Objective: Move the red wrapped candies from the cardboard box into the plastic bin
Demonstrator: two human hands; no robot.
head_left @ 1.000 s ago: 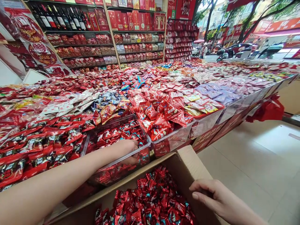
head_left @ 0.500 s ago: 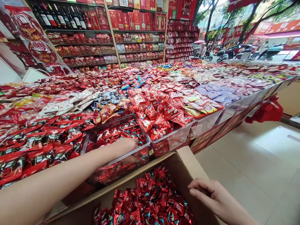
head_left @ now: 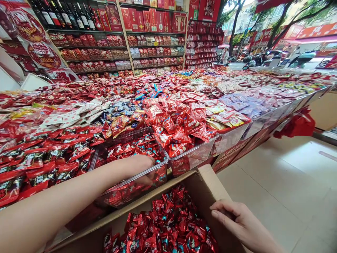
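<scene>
My left hand (head_left: 139, 167) reaches over the front rim of a clear plastic bin (head_left: 131, 182), its fingers down among small red-and-blue wrapped candies (head_left: 126, 150). The fingers show only dimly through the bin wall, so their grip is unclear. Below the bin stands an open cardboard box (head_left: 213, 181) holding a heap of the same red wrapped candies (head_left: 171, 219). At the box's right edge, my right hand (head_left: 238, 219) is closed around the cardboard, thumb and fingers curled.
Red triangular packets (head_left: 181, 130) fill the neighbouring bin. Black-and-red packets (head_left: 56, 154) lie left. More sweets spread across the wide display. Wall shelves (head_left: 155, 45) carry boxes and bags, with wine bottles (head_left: 68, 17) at upper left. Tiled floor (head_left: 273, 186) lies right.
My left hand has shifted very slightly left inside the bin. My right hand stays at the box edge. The view has moved slightly.
</scene>
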